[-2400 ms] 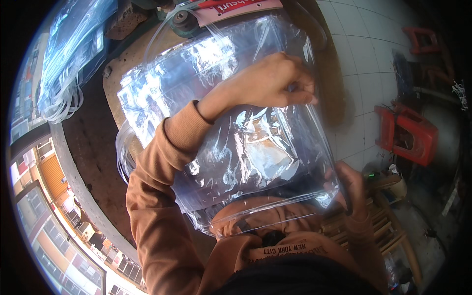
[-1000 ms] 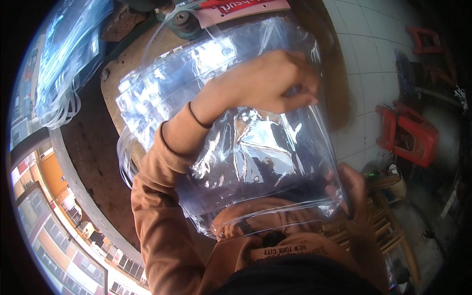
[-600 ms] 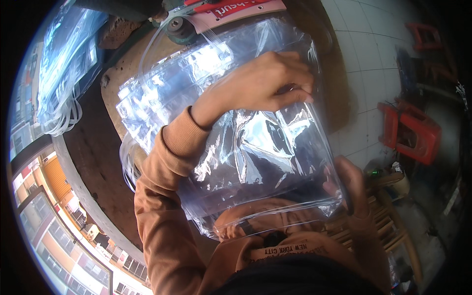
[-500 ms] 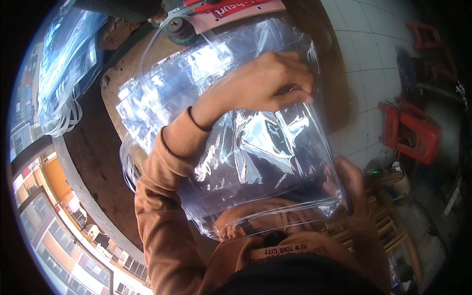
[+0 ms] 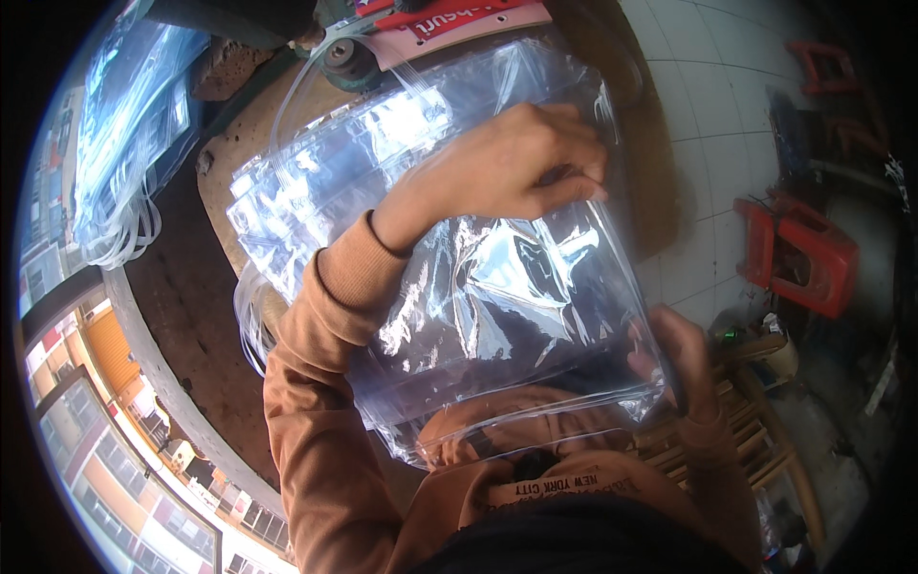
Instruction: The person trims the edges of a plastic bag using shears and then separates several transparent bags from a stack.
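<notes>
While left hand (image 5: 512,163) pinches clear plastic bag (image 5: 497,297) at 12 o'clock | right hand (image 5: 684,359) grips its 4 o'clock corner | red stool (image 5: 798,253) at 3 o'clock

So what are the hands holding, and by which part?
A clear plastic bag: left hand pinches its far edge, right hand grips its near right corner.

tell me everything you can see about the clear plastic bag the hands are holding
The clear plastic bag is a large, see-through, glossy, crinkled sheet-like pouch catching bright glare. It is held roughly flat over the person's lap, above a stack of similar bags. The left hand pinches its far edge; the right hand grips its near right corner.
</notes>
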Action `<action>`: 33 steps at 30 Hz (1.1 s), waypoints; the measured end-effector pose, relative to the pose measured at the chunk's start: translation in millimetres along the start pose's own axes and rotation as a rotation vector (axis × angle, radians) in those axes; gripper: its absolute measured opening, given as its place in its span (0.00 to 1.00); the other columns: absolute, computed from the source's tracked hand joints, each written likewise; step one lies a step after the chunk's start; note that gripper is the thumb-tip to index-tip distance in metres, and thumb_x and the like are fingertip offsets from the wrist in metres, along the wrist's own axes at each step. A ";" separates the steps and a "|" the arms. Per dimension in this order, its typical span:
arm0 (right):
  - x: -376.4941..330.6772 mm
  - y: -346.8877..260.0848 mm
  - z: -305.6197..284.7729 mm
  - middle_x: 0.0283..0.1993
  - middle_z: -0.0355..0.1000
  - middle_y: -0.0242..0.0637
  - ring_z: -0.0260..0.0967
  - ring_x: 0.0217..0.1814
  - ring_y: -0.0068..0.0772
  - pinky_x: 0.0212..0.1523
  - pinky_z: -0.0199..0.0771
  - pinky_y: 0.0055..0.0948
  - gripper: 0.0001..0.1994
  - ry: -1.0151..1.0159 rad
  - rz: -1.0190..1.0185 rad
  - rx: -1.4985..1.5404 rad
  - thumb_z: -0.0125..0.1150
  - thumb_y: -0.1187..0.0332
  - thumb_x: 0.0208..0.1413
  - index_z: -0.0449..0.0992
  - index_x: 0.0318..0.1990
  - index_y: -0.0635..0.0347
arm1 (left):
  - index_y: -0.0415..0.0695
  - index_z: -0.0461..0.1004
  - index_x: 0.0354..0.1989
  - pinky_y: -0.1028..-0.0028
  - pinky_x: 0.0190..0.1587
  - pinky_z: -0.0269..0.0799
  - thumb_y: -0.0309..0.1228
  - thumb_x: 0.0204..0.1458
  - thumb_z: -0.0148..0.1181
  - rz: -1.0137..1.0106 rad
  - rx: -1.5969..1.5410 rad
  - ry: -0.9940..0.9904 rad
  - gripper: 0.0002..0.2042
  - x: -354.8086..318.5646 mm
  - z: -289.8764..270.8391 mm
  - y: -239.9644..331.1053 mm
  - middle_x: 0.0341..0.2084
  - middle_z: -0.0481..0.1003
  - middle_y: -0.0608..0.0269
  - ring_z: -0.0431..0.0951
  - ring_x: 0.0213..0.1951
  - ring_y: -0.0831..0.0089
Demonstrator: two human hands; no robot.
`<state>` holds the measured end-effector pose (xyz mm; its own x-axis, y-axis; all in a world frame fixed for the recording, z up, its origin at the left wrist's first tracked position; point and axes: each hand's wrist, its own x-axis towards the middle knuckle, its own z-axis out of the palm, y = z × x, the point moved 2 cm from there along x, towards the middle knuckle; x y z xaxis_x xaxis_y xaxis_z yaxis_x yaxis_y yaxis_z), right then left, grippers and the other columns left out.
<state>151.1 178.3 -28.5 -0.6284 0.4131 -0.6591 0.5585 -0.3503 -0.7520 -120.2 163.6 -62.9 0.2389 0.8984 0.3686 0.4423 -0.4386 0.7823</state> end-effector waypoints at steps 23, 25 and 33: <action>16.1 1.3 -37.7 0.31 0.63 0.27 0.58 0.31 0.15 0.34 0.62 0.17 0.21 0.419 -0.326 -0.245 0.68 0.71 0.44 0.66 0.45 0.64 | 0.40 0.72 0.24 0.66 0.34 0.68 0.30 0.47 0.60 -0.048 -0.037 -0.029 0.07 1.5 -2.0 3.7 0.22 0.72 0.60 0.71 0.31 0.62; 32.9 -5.7 -42.4 0.34 0.66 0.30 0.61 0.34 0.20 0.36 0.63 0.21 0.25 0.431 -0.370 -0.395 0.67 0.72 0.44 0.64 0.49 0.66 | 0.41 0.72 0.23 0.67 0.33 0.68 0.32 0.46 0.61 -0.072 -0.063 -0.068 0.08 2.5 -3.6 6.9 0.20 0.72 0.62 0.71 0.30 0.64; 92.7 -13.9 -16.9 0.43 0.68 0.46 0.66 0.43 0.40 0.44 0.68 0.33 0.25 0.687 -0.723 -0.708 0.60 0.76 0.48 0.62 0.54 0.65 | 0.54 0.78 0.24 0.66 0.41 0.57 0.51 0.37 0.65 -0.042 0.396 -0.250 0.15 -2.2 9.3 65.5 0.27 0.70 0.73 0.68 0.34 0.71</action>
<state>94.2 235.7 -79.0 -0.6194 0.7560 0.2117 0.5054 0.5903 -0.6293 -83.7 132.7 -17.1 0.3928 0.9037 0.1705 0.7403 -0.4207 0.5243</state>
